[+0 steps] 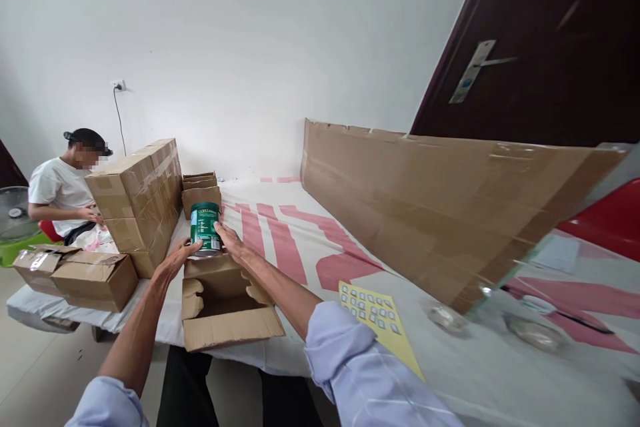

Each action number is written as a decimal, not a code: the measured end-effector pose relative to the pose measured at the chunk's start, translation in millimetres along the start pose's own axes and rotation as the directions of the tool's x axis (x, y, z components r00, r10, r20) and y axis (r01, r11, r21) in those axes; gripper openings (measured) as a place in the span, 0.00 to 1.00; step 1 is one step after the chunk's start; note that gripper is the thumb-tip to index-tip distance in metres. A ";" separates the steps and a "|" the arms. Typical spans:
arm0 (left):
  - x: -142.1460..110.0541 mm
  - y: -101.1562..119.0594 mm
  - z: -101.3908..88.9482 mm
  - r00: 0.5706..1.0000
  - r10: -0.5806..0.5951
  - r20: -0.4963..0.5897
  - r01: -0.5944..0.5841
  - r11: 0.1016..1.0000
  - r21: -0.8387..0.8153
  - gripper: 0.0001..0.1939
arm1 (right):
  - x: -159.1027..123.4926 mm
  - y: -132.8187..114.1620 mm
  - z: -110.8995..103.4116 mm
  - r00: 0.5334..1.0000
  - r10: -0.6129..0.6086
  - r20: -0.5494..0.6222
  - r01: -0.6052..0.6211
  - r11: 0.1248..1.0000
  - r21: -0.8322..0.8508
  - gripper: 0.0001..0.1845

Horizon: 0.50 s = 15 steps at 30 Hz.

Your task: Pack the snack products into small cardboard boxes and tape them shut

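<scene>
Between my two hands is a green can with a printed label and a dark green lid, held upright over the far side of an open cardboard box. My left hand grips the can low on its left side. My right hand closes on its right side, thumb on the label. The box stands at the table's near edge with its front flap folded out toward me. Its inside looks dark, and the can and my right forearm hide part of its far edge.
Stacked taped cartons stand at the left, with more cartons nearer. Behind the can are opened boxes. A yellow sticker sheet lies to the right, before a tall cardboard panel. A seated person works at far left.
</scene>
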<state>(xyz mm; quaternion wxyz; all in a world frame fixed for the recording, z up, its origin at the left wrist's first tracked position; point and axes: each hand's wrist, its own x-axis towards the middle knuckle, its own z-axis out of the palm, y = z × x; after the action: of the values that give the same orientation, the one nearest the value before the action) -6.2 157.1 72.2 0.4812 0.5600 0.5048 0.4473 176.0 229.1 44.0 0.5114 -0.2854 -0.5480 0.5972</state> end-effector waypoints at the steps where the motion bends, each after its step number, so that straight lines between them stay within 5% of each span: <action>1: -0.8 5.8 0.3 0.999 0.019 -0.028 -0.019 1.000 0.010 0.41 | 0.7 -5.9 0.3 1.000 -0.019 0.000 0.019 1.000 0.001 0.36; 9: -21.2 68.2 11.6 0.969 0.210 -0.132 -0.205 0.978 0.046 0.39 | -8.3 -79.9 6.9 0.946 -0.311 0.093 0.318 0.946 -0.063 0.43; 15: -37.6 99.3 24.0 0.927 0.354 -0.123 -0.353 0.935 0.037 0.39 | -24.4 -121.0 13.8 0.915 -0.387 0.116 0.393 0.919 -0.034 0.42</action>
<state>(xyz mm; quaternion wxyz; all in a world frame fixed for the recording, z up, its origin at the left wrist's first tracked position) 27.5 114.8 166.8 0.3556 0.6153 0.4285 0.5580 207.2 186.6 156.4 0.5818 -0.1522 -0.6372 0.4821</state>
